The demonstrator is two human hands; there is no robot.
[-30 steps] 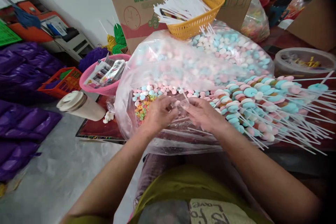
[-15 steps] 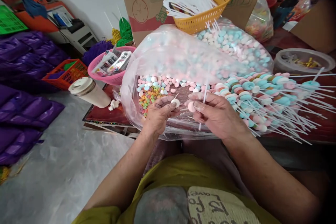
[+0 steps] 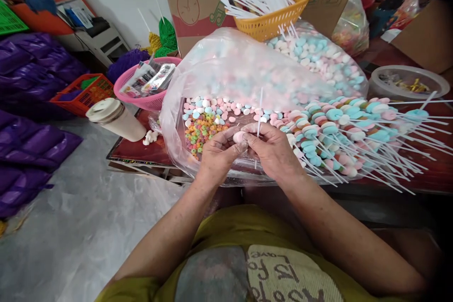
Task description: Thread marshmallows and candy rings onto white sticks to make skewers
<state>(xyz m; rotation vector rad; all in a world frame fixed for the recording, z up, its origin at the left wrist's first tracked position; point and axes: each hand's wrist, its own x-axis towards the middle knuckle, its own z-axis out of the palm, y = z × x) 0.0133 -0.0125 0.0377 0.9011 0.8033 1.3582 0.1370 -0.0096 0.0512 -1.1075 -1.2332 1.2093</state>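
Note:
My left hand [image 3: 220, 152] and my right hand [image 3: 271, 150] meet over the clear plastic sheet, fingers pinched. Between their fingertips is a pale pink marshmallow [image 3: 239, 137]. The left fingers close round a white marshmallow on a thin skewer, now mostly hidden behind them; only a sliver of its tip shows. A white stick [image 3: 261, 104] stands nearly upright in my right hand, which also pinches the pink marshmallow. To the right lies a heap of marshmallow skewers [image 3: 329, 127] in blue, pink, white and brown. Ring-shaped gummy candies [image 3: 200, 132] lie beyond my left hand.
Loose marshmallows fill the plastic bag [image 3: 247, 63] behind my hands. A yellow basket [image 3: 276, 21] of white sticks sits by a cardboard box [image 3: 191, 23]. On the left are a pink basket [image 3: 148, 101] and a lidded cup [image 3: 122, 122]; a clear tub [image 3: 410, 86] stands right.
My hands have come together. The right one has moved left with the pink marshmallow and white stick, bringing the pink marshmallow against the left fingers. The view has shifted slightly.

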